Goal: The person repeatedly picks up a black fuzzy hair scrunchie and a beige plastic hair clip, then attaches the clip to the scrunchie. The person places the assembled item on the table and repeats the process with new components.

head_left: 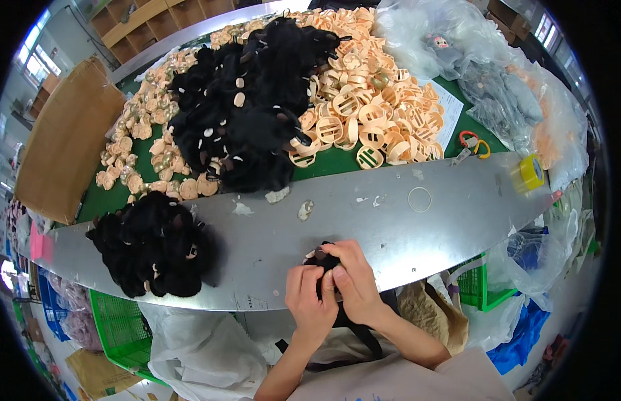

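One black plush piece (329,261) near six o'clock, two black plush heaps (166,271) toward nine and eleven, one yellow tape roll (532,172) at three, one pair of scissors (471,143) past two.

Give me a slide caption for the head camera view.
Left hand and right hand grip a small black piece at a metal bench, black plush and peach parts heaped beyond.

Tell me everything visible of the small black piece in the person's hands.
The small black piece looks soft and fuzzy, like plush, with a dark brownish patch showing toward its far side. The left hand and the right hand grip it between them and hide much of it, so its full shape cannot be told. It is over the near part of the grey metal surface; whether it touches that is unclear.
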